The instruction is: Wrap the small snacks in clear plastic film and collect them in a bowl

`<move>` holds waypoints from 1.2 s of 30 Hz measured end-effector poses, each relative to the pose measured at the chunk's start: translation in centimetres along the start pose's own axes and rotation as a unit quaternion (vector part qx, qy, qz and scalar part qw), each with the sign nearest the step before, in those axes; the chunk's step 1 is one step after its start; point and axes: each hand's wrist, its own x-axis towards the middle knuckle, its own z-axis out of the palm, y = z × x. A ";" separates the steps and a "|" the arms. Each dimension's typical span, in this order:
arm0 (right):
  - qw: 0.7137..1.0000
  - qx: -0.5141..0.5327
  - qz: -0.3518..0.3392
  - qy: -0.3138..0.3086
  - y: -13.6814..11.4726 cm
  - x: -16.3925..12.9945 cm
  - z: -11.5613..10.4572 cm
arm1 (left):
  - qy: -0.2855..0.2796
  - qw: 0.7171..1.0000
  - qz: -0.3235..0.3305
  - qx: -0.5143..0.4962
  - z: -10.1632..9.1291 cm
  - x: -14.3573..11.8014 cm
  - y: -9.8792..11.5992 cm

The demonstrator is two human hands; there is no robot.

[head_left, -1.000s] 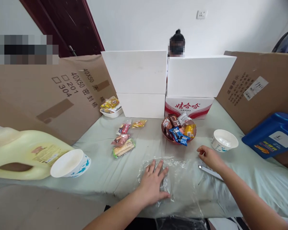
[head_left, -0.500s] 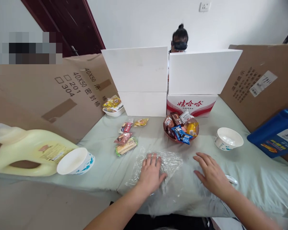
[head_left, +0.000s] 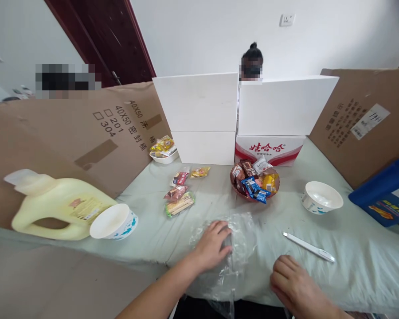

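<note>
Rests the left hand [head_left: 214, 243] on a clear plastic bag [head_left: 244, 235], with the fingers bent and the thumb set a little apart. Cannot tell a pinch from a mere press there. Has the bag spread over the near part of a table [head_left: 153, 246] covered in pale green cloth, hanging partly over the near edge.

Holds the right hand [head_left: 295, 281] low, to the right of the bag, with the fingers curled inward. Cannot tell about anything inside the curl. Has a slim white tool [head_left: 309, 247] lying aslant just beyond the right hand, touched by neither hand.

Shows a reddish bowl [head_left: 242, 193] heaped with wrapped snacks [head_left: 250, 185] beyond the bag, in front of stacked white boxes [head_left: 204, 104]. Shows four loose packets [head_left: 180, 204] farther left, grouped on the cloth. Has a paper bowl [head_left: 129, 223] tilted beside a pale yellow jug [head_left: 66, 192] at far left, and an upright white bowl [head_left: 310, 205] near a leaning blue bottle [head_left: 382, 197] at far right.
</note>
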 end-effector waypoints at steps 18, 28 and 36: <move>0.987 0.057 0.110 -0.100 1.7 3.8 -4.6 | -0.048 0.986 0.108 0.115 1.8 3.8 1.0; 0.976 0.122 0.168 0.071 0.0 7.6 -1.6 | -0.032 0.985 0.154 0.069 4.1 5.7 5.3; 0.980 -0.050 0.190 -0.022 3.0 2.3 -1.1 | -0.022 0.996 0.040 0.082 1.4 3.4 0.1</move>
